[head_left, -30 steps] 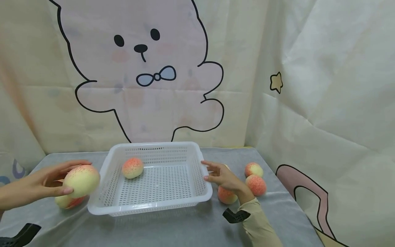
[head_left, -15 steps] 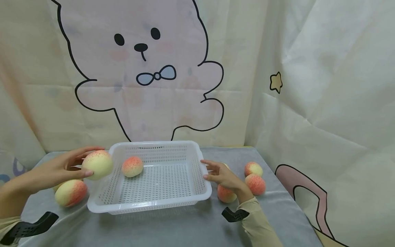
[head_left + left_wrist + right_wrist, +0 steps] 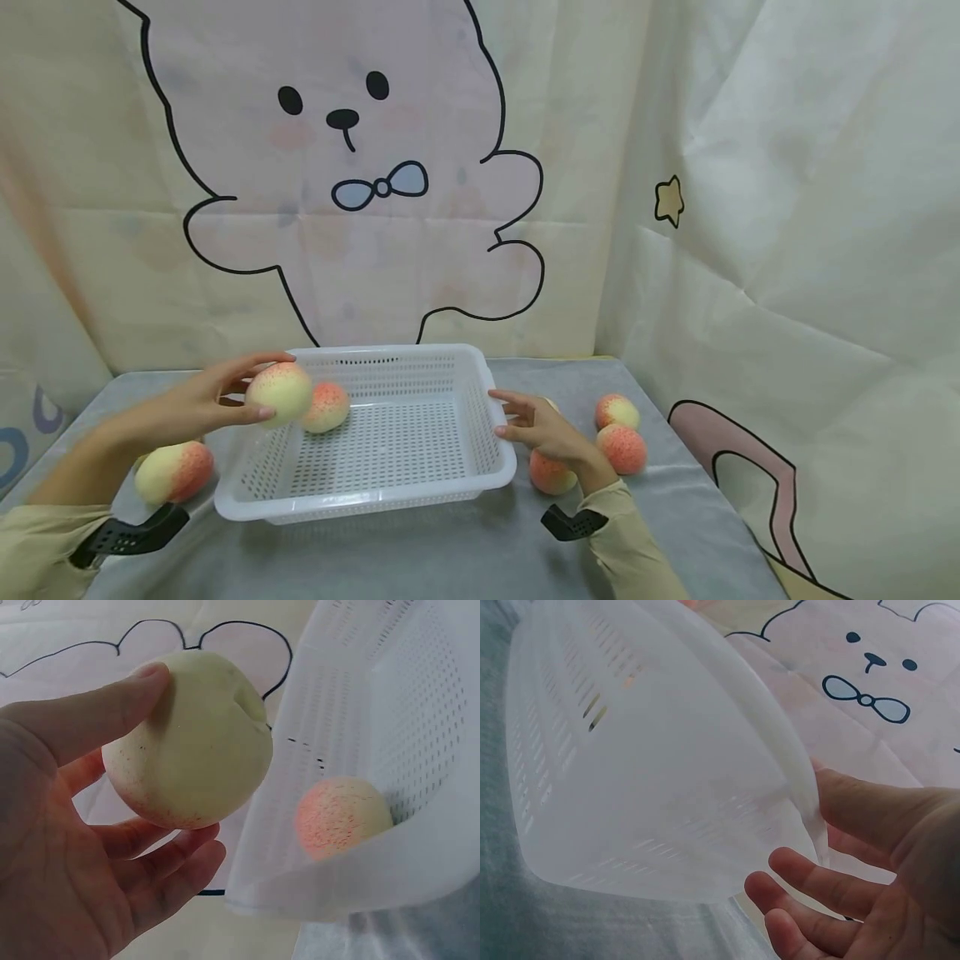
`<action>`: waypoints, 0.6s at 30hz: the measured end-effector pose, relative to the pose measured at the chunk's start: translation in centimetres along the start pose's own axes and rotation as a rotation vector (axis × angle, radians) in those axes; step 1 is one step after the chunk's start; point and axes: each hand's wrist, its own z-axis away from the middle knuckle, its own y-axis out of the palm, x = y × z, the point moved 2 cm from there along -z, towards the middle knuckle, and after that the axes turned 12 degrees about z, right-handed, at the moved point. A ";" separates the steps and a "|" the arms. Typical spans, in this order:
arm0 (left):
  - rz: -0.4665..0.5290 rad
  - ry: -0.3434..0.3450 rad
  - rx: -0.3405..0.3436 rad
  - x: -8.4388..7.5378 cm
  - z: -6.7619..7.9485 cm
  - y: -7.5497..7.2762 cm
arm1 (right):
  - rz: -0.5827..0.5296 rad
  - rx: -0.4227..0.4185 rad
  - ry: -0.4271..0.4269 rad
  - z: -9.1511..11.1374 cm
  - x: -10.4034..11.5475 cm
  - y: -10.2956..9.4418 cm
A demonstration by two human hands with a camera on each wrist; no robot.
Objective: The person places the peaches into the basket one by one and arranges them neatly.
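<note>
My left hand [image 3: 198, 404] grips a pale yellow peach [image 3: 280, 393] with a red blush, thumb on one side and fingers on the other. This peach is held over the left rim of a white plastic basket [image 3: 352, 506]. In the left wrist view the held peach [image 3: 195, 742] shows its pale side and dimple. Inside the basket, toward its left end, lies another peach [image 3: 327, 407]. At the opposite end my right hand [image 3: 543, 429] holds the basket's right rim. The right wrist view shows the thumb at the rim and curled fingers [image 3: 817, 889] beside the outer wall.
On the grey cloth [image 3: 360, 558], a peach [image 3: 174, 472] lies left of the basket, with another mostly hidden behind it. Several peaches, including a red one [image 3: 622, 450], lie right of the basket, partly behind the right hand. A printed curtain [image 3: 562, 275] hangs behind the table.
My left hand has carried its peach up and rightward, from beside the basket to above its left rim, uncovering the peaches on the left. The right hand and basket stay put.
</note>
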 end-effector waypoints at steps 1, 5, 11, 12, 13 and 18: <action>0.000 0.014 -0.002 0.0 -0.3 0.2 | 0.002 0.000 0.002 0.0 0.1 0.0; 0.003 0.055 0.000 0.1 -1.1 0.9 | 0.014 -0.004 -0.004 0.0 0.1 0.0; 0.047 0.024 0.037 0.6 -1.8 1.6 | 0.013 -0.005 -0.001 -0.1 -0.3 0.0; 0.054 0.024 0.046 0.7 -1.8 1.7 | 0.014 -0.004 -0.003 -0.1 -0.3 0.0; 0.061 0.025 0.055 0.9 -1.9 1.8 | 0.015 -0.004 -0.004 -0.1 -0.3 0.0; 0.030 0.001 0.058 1.3 -2.3 2.4 | 0.020 -0.001 -0.013 -0.1 -0.3 0.0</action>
